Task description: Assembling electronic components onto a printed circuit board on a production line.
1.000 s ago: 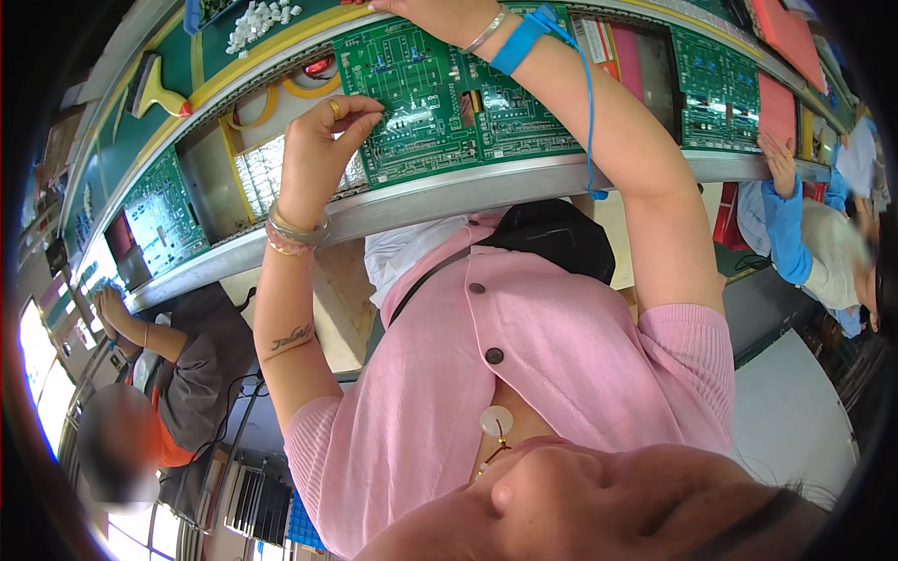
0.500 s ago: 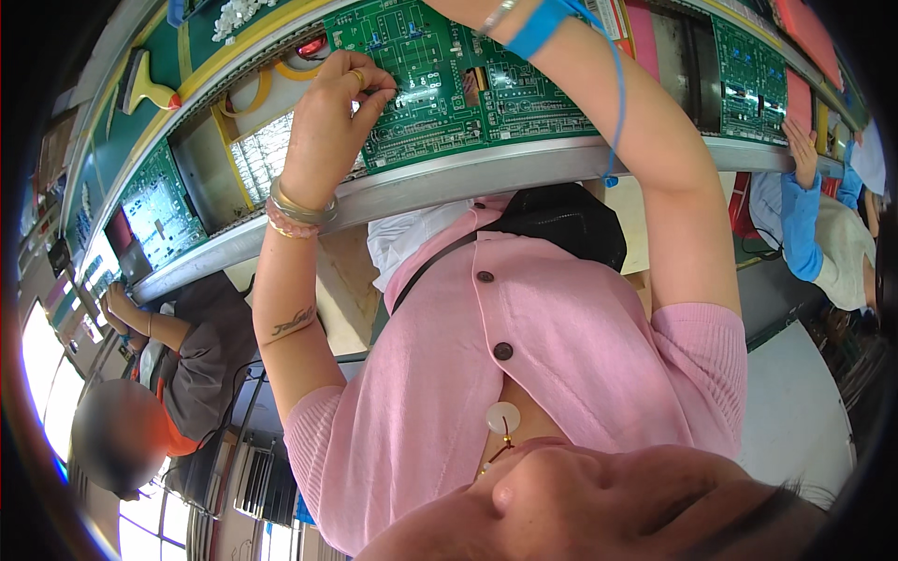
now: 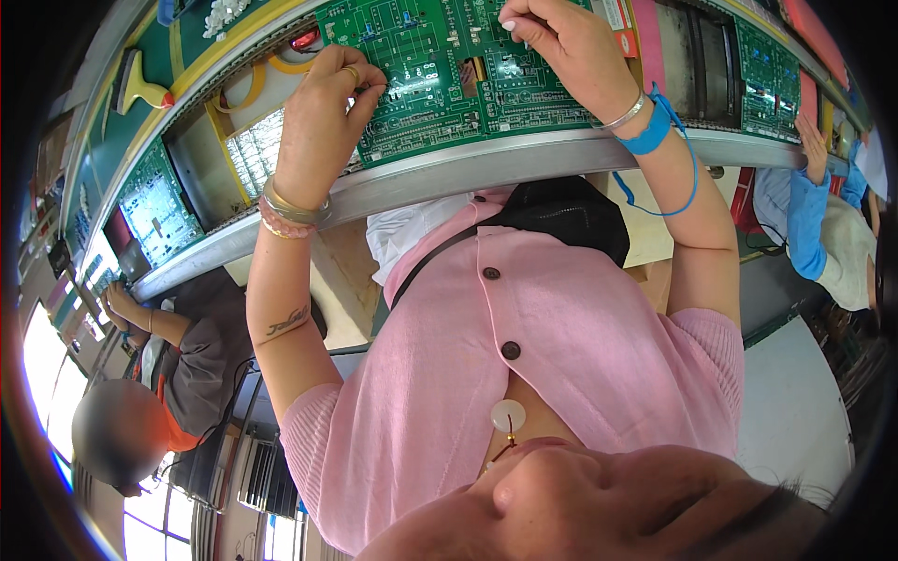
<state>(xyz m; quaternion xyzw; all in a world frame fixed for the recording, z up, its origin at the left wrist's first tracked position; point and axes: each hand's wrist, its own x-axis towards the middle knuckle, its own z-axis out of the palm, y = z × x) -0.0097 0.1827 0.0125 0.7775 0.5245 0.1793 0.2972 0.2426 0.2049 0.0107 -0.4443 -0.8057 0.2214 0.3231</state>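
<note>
A worker's left hand (image 3: 323,117) and right hand (image 3: 561,47) bear on a green circuit board (image 3: 440,79) riding a metal conveyor rail (image 3: 486,164). The left grip is pinched together on the board's left edge; the right grip closes on something small, too small to identify, just above the board's upper middle. A slip of either pinch could bend a lead or scrape neighbouring parts. Both forearms reach up and forward, wrists bent, a blue wrist strap (image 3: 650,131) at the right wrist. Another board (image 3: 159,210) lies well left.
</note>
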